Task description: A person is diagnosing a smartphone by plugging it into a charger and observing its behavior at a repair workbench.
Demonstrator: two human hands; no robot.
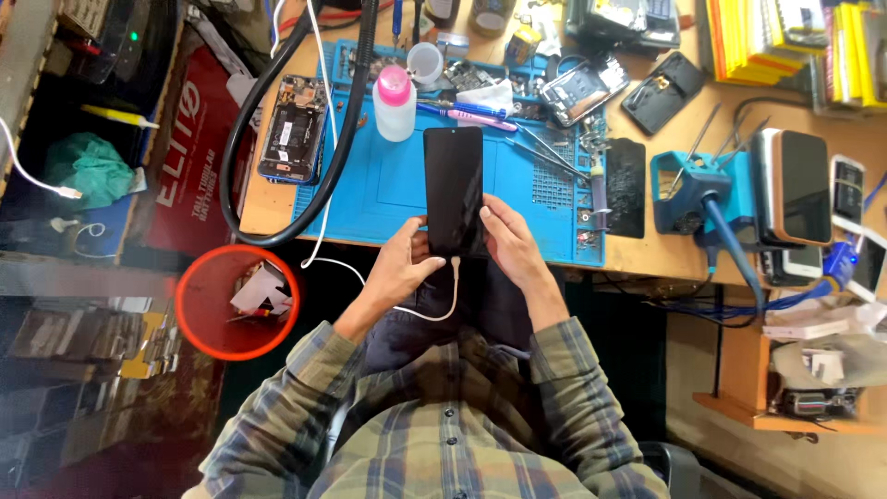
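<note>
Head view showed me the black phone (454,189) at frame centre, above the blue mat (388,194), its white cable (443,300) plugged in below. My left hand (402,263) and right hand (510,245) had their fingers curled round its lower edges. I judged it a charging check; pressing the power key seemed next.

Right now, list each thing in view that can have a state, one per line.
smartphone: screen dark, held by both hands
left hand: gripping phone's lower left edge
right hand: gripping phone's lower right edge
white cable: plugged into the phone's bottom
opened phone: back off, insides showing
white bottle: upright, pink cap on
red bin: holds scraps
</note>
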